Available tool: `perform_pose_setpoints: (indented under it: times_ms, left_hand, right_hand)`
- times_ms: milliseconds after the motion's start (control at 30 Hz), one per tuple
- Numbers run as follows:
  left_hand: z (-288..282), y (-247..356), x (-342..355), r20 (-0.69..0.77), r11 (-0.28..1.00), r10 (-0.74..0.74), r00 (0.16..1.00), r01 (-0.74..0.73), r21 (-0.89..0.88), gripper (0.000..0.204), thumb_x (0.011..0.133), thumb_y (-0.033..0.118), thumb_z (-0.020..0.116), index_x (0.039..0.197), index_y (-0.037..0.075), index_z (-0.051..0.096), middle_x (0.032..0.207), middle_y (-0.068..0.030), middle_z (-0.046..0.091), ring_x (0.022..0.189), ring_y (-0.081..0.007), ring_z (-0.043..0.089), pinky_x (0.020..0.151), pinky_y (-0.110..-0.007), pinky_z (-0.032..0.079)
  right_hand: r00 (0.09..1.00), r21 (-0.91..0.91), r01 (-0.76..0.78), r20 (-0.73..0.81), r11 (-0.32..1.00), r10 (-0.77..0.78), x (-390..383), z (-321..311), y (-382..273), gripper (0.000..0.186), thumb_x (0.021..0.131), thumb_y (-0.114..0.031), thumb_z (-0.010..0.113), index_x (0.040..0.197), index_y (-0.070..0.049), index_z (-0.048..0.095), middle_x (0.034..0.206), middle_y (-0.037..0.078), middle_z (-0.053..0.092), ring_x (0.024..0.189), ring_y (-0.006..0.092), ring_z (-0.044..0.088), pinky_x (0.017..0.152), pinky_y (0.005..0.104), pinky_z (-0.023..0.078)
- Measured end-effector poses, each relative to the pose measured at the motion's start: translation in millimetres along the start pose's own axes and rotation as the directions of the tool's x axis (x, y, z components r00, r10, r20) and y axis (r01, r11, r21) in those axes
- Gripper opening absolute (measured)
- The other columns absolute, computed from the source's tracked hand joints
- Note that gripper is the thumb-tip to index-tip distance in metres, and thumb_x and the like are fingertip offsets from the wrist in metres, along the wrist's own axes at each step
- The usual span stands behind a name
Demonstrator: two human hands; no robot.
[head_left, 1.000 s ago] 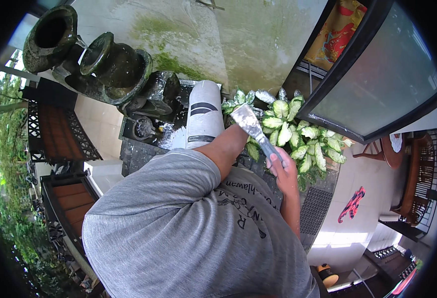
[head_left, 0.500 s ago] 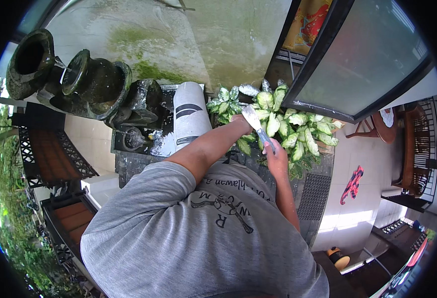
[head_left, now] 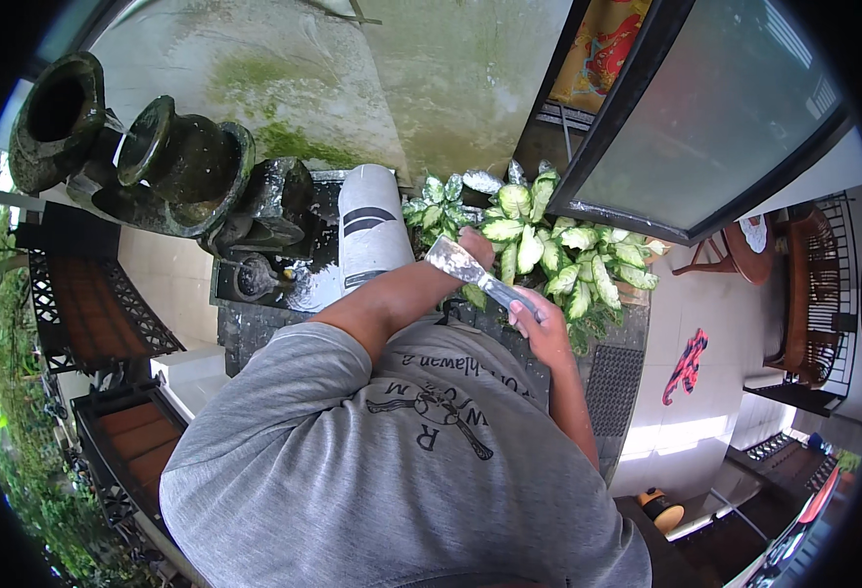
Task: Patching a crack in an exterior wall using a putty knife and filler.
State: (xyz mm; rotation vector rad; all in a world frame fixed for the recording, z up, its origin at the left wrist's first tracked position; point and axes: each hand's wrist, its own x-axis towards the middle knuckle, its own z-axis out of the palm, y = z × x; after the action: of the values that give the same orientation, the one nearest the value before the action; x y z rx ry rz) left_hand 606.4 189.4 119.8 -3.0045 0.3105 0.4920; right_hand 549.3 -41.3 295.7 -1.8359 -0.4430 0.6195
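My right hand grips the grey handle of a putty knife, whose wide blade is smeared with whitish stuff. The blade points up and left and overlaps my left forearm and hand in this view. Next to variegated green leaves, my left hand is curled closed. Its fingers are mostly hidden, and I cannot make out what is in them. Left of that hand stands a light grey, rounded cylinder-like thing with black marks.
A dark stone jar fountain with a water basin stands at the left. Behind is a moss-stained wall. A framed glass panel juts in at upper right. A ridged dark mat and a red-and-black cloth-like thing lie on the right.
The putty knife's blade has swung to the left and lower, and its broad face shows more now. My right hand has shifted slightly down; my left hand stays by the leaves.
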Motion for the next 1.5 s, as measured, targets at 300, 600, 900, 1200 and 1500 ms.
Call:
perform_pose_setpoints:
  times_ms: [300,600,900,1200,1500]
  left_hand:
    - [-78.5,8.4,-34.7,-0.208,0.96,0.243,0.947,-0.266,-0.089,0.036,0.095,0.022,0.059,0.124,0.004,0.069,0.126,-0.0172,0.07,0.123,-0.034,0.065,0.116,-0.049,0.044]
    - [-46.7,6.7,-36.6,-0.227,0.956,0.251,0.941,-0.277,-0.092,0.05,0.095,0.033,0.064,0.133,0.001,0.064,0.133,-0.0234,0.065,0.131,-0.0385,0.061,0.12,-0.054,0.038]
    - [-68.7,2.2,-69.3,-0.36,0.965,0.167,0.918,-0.227,-0.131,0.071,0.1,0.034,0.059,0.16,0.0,0.042,0.164,-0.0267,0.041,0.158,-0.0388,0.031,0.131,-0.053,0.019]
    - [-63.0,0.9,-70.7,-0.425,0.914,0.219,0.878,-0.337,-0.226,0.088,0.099,0.03,0.057,0.169,-0.002,0.013,0.175,-0.0265,0.016,0.164,-0.0391,0.017,0.133,-0.052,0.016]
    - [-61.3,1.0,-75.1,-0.413,0.9,0.239,0.879,-0.36,-0.246,0.09,0.096,0.025,0.061,0.167,-0.008,0.015,0.174,-0.0269,0.018,0.164,-0.0389,0.014,0.134,-0.048,0.014]
  right_hand:
    - [0.945,-0.37,0.032,-0.291,0.928,-0.148,0.7,9.8,17.1,0.038,0.107,-0.03,0.063,0.134,-0.005,0.071,0.089,0.016,0.075,0.08,0.0304,0.071,0.075,0.0428,0.053]
    - [0.963,-0.492,0.188,-0.079,0.85,-0.258,4.8,14.1,-10.5,0.037,0.104,-0.029,0.066,0.133,-0.007,0.072,0.113,0.018,0.077,0.093,0.0406,0.069,0.091,0.0471,0.054]
    - [0.904,-0.104,-0.065,-0.428,0.992,0.014,13.7,-7.3,12.7,0.04,0.108,-0.03,0.064,0.136,-0.002,0.07,0.083,0.007,0.074,0.08,0.0128,0.065,0.079,0.033,0.052]
    - [0.941,-0.569,0.222,-0.087,0.792,-0.326,3.2,2.2,9.1,0.033,0.106,-0.023,0.063,0.133,-0.007,0.072,0.117,0.018,0.077,0.084,0.0365,0.065,0.089,0.0423,0.047]
    - [0.929,-0.66,0.272,-0.009,0.7,-0.369,10.2,-5.9,10.7,0.033,0.105,-0.024,0.063,0.132,-0.006,0.072,0.109,0.018,0.077,0.088,0.035,0.068,0.091,0.0434,0.044]
